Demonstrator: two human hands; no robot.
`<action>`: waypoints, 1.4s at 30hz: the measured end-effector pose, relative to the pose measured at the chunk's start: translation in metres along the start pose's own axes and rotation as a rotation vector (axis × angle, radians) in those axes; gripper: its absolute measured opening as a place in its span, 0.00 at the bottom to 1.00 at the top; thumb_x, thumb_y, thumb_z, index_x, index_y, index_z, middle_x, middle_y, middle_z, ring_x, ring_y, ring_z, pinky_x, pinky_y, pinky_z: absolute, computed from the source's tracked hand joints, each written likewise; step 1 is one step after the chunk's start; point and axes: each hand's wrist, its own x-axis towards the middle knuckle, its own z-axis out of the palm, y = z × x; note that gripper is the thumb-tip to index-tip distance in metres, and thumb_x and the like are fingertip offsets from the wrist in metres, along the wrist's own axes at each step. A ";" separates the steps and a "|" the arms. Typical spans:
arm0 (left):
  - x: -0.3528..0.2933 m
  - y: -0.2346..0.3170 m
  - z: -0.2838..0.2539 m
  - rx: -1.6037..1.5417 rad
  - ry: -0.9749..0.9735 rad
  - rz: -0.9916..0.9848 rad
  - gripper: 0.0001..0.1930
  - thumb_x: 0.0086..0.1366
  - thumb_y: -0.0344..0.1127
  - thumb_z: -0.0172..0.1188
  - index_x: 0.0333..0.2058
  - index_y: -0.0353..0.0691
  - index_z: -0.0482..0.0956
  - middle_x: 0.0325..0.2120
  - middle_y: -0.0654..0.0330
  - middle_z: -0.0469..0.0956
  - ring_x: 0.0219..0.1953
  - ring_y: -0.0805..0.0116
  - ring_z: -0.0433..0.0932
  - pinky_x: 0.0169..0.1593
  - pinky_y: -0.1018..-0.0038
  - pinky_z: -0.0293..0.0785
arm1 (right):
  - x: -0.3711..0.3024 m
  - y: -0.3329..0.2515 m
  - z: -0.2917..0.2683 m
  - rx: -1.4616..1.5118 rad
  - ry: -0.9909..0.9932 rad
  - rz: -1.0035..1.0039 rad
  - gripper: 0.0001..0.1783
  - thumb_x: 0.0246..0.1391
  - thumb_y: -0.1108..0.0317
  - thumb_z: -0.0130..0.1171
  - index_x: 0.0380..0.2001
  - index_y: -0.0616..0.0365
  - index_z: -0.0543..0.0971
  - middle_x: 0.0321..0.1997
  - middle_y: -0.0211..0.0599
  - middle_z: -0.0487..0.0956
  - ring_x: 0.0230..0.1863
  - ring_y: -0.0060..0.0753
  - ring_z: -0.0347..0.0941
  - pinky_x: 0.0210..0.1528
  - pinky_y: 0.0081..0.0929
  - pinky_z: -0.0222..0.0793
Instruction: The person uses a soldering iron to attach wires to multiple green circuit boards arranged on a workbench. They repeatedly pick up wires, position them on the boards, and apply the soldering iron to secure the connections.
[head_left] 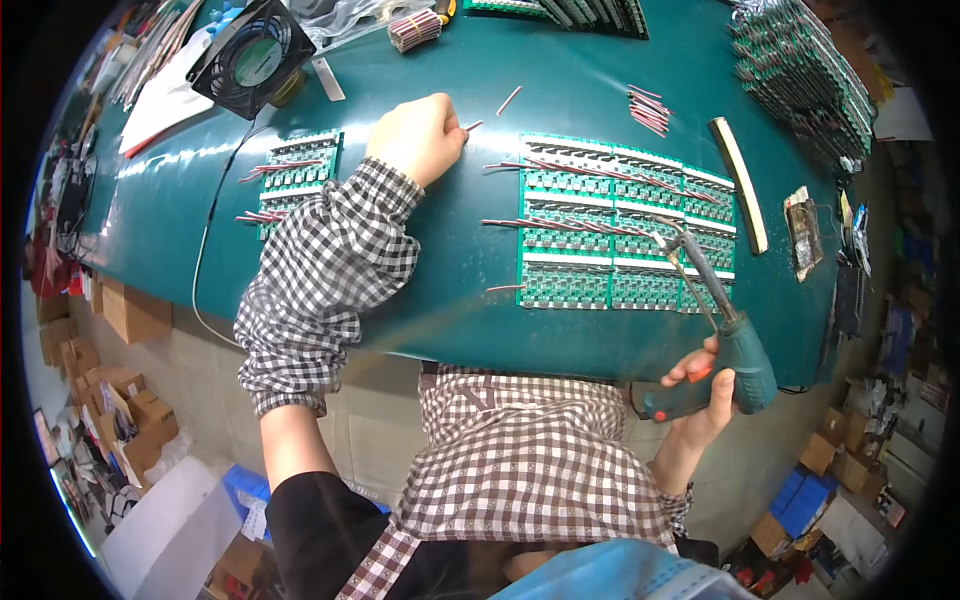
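We judge we are mid-soldering: our left hand (418, 135) pinches a short red wire (473, 126) at 12 o'clock on the green mat (450, 290), while our right hand (700, 395) grips the teal soldering gun (735, 355), tip over the circuit board panel (625, 225) at 2 o'clock. The wire needs carrying to the panel's pads; a fan (250, 55) at 10 o'clock, loose wires (648, 108) and a second panel (298, 178) lie clear.

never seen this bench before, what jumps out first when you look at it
The green circuit boards laid in rows on the teal table, red wires poking out. The right hand grips a teal soldering gun over them; the left hand pinches a short wire near a black fan.
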 end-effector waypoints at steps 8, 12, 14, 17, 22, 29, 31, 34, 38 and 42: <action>0.009 -0.011 0.012 -0.084 0.020 -0.019 0.15 0.55 0.43 0.65 0.30 0.36 0.79 0.24 0.55 0.79 0.30 0.61 0.79 0.36 0.67 0.74 | -0.007 0.002 -0.002 -0.005 0.007 0.004 0.28 0.58 0.57 0.56 0.48 0.74 0.68 0.29 0.42 0.75 0.27 0.35 0.75 0.26 0.31 0.78; 0.009 -0.018 0.017 -0.120 -0.007 0.013 0.13 0.56 0.40 0.65 0.31 0.33 0.79 0.28 0.55 0.78 0.33 0.65 0.78 0.38 0.71 0.73 | -0.010 0.001 -0.003 -0.007 0.000 0.006 0.27 0.57 0.57 0.56 0.48 0.74 0.68 0.29 0.42 0.75 0.27 0.35 0.75 0.26 0.32 0.78; -0.003 -0.014 0.015 -0.199 0.076 0.088 0.11 0.59 0.36 0.63 0.33 0.32 0.77 0.29 0.56 0.77 0.33 0.69 0.76 0.38 0.73 0.73 | -0.010 0.001 -0.005 -0.017 -0.005 -0.005 0.28 0.57 0.57 0.56 0.48 0.74 0.68 0.30 0.42 0.75 0.27 0.36 0.75 0.27 0.32 0.78; -0.034 0.013 -0.001 -0.557 0.016 0.120 0.08 0.61 0.32 0.61 0.34 0.32 0.76 0.27 0.61 0.76 0.29 0.75 0.75 0.35 0.78 0.72 | -0.012 0.005 -0.010 -0.035 0.001 -0.009 0.29 0.58 0.56 0.56 0.48 0.75 0.68 0.30 0.42 0.75 0.27 0.36 0.75 0.26 0.32 0.78; -0.106 0.053 -0.009 -0.693 -0.356 0.171 0.04 0.61 0.26 0.58 0.34 0.32 0.75 0.25 0.65 0.75 0.26 0.80 0.72 0.30 0.82 0.70 | -0.021 0.008 -0.011 -0.043 -0.065 0.043 0.31 0.56 0.55 0.58 0.49 0.76 0.67 0.31 0.42 0.76 0.29 0.38 0.76 0.27 0.33 0.79; -0.121 0.061 0.013 -0.582 -0.249 0.175 0.04 0.57 0.27 0.59 0.31 0.35 0.76 0.24 0.60 0.73 0.23 0.73 0.71 0.30 0.77 0.69 | -0.035 0.009 -0.010 -0.080 -0.052 0.127 0.34 0.54 0.54 0.61 0.50 0.75 0.68 0.32 0.44 0.77 0.30 0.40 0.78 0.29 0.35 0.81; -0.126 0.069 0.015 -0.602 -0.230 0.172 0.04 0.56 0.28 0.59 0.30 0.36 0.76 0.24 0.59 0.74 0.23 0.71 0.71 0.30 0.76 0.70 | -0.040 0.008 -0.010 -0.122 -0.040 0.157 0.34 0.53 0.54 0.62 0.50 0.75 0.68 0.34 0.45 0.77 0.33 0.43 0.79 0.31 0.36 0.81; -0.125 0.065 0.032 -0.469 -0.192 0.213 0.04 0.55 0.29 0.59 0.29 0.37 0.76 0.24 0.58 0.74 0.22 0.69 0.72 0.29 0.74 0.70 | -0.043 0.006 -0.007 -0.178 -0.050 0.190 0.34 0.53 0.55 0.62 0.51 0.76 0.67 0.37 0.48 0.78 0.37 0.48 0.79 0.34 0.39 0.82; -0.122 0.068 0.032 -0.500 -0.239 0.129 0.04 0.54 0.30 0.59 0.28 0.38 0.76 0.23 0.59 0.73 0.23 0.68 0.72 0.28 0.73 0.68 | -0.044 0.008 -0.006 -0.211 -0.041 0.204 0.35 0.52 0.56 0.63 0.52 0.76 0.67 0.38 0.50 0.77 0.40 0.52 0.79 0.35 0.39 0.82; -0.123 0.072 0.029 -0.547 -0.215 0.131 0.04 0.53 0.31 0.59 0.24 0.39 0.73 0.24 0.56 0.75 0.25 0.58 0.77 0.30 0.65 0.73 | -0.046 0.007 -0.005 -0.238 -0.051 0.229 0.35 0.51 0.56 0.63 0.51 0.76 0.68 0.38 0.51 0.77 0.41 0.52 0.78 0.36 0.38 0.82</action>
